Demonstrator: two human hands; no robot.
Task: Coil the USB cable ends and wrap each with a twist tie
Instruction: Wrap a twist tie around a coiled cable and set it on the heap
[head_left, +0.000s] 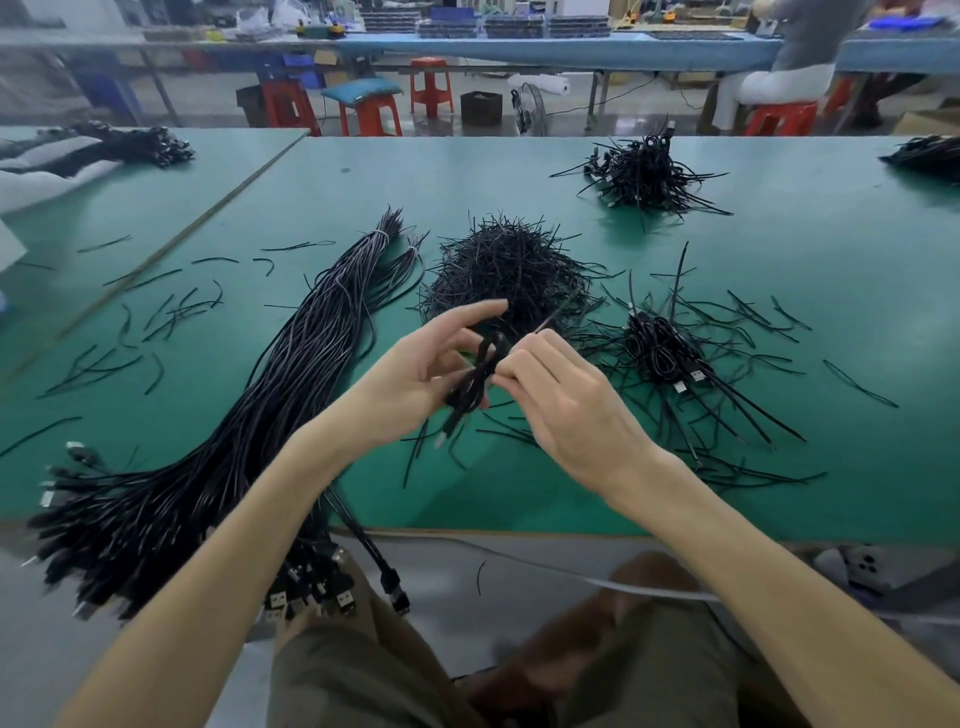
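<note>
Black USB cable (480, 371), folded into a short tight coil, is held in the air just in front of the heap of twist ties (506, 270) on the green table (779, 291).

The coil is glossy, its loops bunched, and 1 plug end hangs below it towards the near edge. The left hand (415, 376) grips the coil from the left of the heap's near side, forefinger stretched out, other fingers curled behind. The right hand (566, 400) has its fingers curled, pinching a thin twist tie (553, 318) against the coil; the tie's free end points up at the heap. Left of the heap lies a long bundle of uncoiled cables (270, 395); right of it, a pile of tied coils (662, 348); beyond it to the right, a 2nd pile (644, 174).
</note>
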